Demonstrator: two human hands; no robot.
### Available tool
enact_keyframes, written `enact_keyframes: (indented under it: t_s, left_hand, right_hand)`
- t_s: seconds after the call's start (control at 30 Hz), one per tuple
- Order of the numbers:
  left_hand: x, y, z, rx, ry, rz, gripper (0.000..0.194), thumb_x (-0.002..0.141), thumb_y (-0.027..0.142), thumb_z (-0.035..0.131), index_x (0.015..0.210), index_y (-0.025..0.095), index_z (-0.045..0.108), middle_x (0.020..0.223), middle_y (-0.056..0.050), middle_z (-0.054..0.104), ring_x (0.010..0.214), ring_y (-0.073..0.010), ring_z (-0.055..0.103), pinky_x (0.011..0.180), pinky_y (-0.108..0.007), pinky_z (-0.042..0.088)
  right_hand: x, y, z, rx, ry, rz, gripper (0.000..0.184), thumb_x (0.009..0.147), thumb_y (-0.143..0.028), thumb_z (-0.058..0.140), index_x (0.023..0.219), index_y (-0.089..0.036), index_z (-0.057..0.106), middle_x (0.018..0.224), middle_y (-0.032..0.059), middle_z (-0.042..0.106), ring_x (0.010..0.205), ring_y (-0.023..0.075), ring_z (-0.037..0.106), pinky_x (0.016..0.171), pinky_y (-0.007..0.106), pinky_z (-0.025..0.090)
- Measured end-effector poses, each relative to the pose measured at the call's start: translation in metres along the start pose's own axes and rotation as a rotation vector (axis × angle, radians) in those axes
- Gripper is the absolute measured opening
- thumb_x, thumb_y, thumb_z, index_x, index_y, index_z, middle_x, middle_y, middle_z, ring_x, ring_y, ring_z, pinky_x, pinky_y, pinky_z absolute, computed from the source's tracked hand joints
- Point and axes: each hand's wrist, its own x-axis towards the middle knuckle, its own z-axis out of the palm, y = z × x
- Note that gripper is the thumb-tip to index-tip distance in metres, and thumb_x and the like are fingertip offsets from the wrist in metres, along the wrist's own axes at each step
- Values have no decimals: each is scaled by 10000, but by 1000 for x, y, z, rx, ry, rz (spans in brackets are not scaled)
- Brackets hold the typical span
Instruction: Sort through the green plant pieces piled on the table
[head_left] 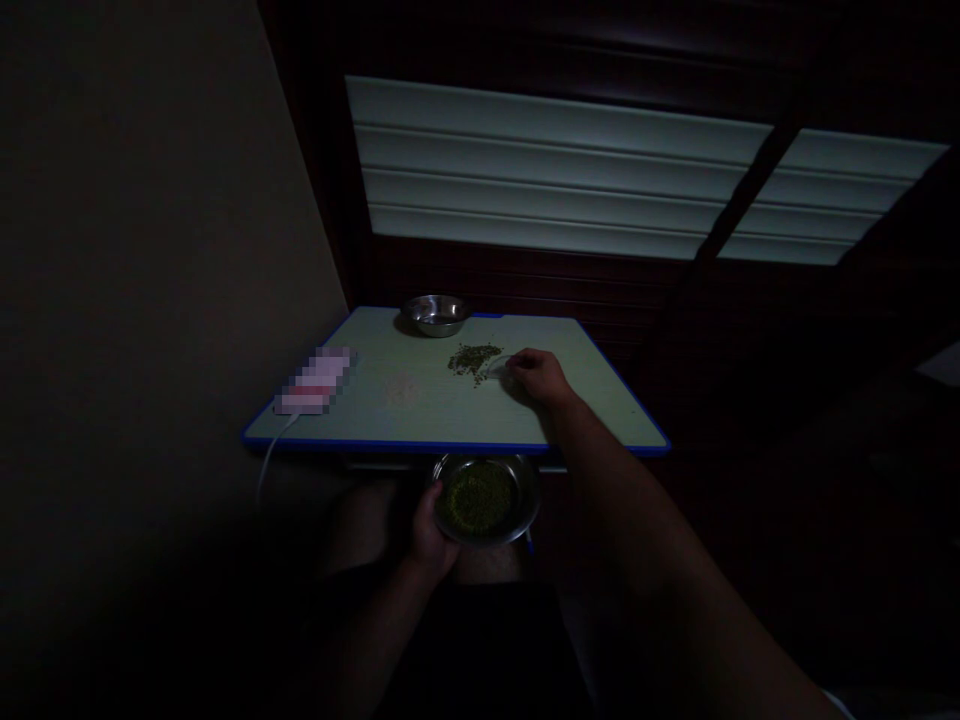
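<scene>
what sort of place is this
Probably a dim room in a home, though the darkness hides much: a small blue-edged table stands beside a plain wall, with pale slatted panels in dark frames behind it.

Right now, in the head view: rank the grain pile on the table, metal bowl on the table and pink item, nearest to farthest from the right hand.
1. Grain pile: just left of the right hand.
2. Metal bowl: farther left, near the back edge of the table.
3. Pink item: far left side.
</scene>
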Motion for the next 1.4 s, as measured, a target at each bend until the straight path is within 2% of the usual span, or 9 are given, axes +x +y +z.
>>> enact_keyframes:
  t_s: [0.3,0.53,0.83,1.2,1.4]
  left_hand:
    - [1,0,-1,-4,-1,7,289,776,299,575,982,149,712,942,-94,752,1073,-296,635,964,-445,470]
    - [2,-1,-3,7,-16,7,297,763,318,587,975,154,714,949,-94,752,1067,-297,638,962,-449,468]
    - [0,0,-1,13,-3,5,274,772,309,573,962,168,713,938,-82,754,1076,-290,635,962,-443,470]
    - [1,0,-3,4,-43,5,303,767,319,593,998,158,705,975,-100,744,1075,-299,632,959,-447,471]
    - [1,0,-1,22,-7,15,290,786,311,558,983,157,704,941,-92,749,1066,-282,637,960,-434,471]
  right_hand:
    - [-2,-3,0,14,-12,11,135,599,-276,625,669,-161,645,653,18,656,632,141,568,650,272,452]
    - [-2,-4,0,-3,-8,-10,136,601,-239,611,704,-168,666,718,28,685,684,149,595,725,292,469]
    - [-3,-9,0,57,-6,29,132,588,-282,633,656,-169,642,667,16,663,661,152,584,698,294,468]
    - [-6,-13,-1,60,-36,41,122,570,-272,638,635,-168,639,624,6,638,624,143,561,645,276,447]
    - [-6,-12,0,81,-46,55,148,554,-291,655,635,-167,650,622,6,634,602,134,548,626,274,439]
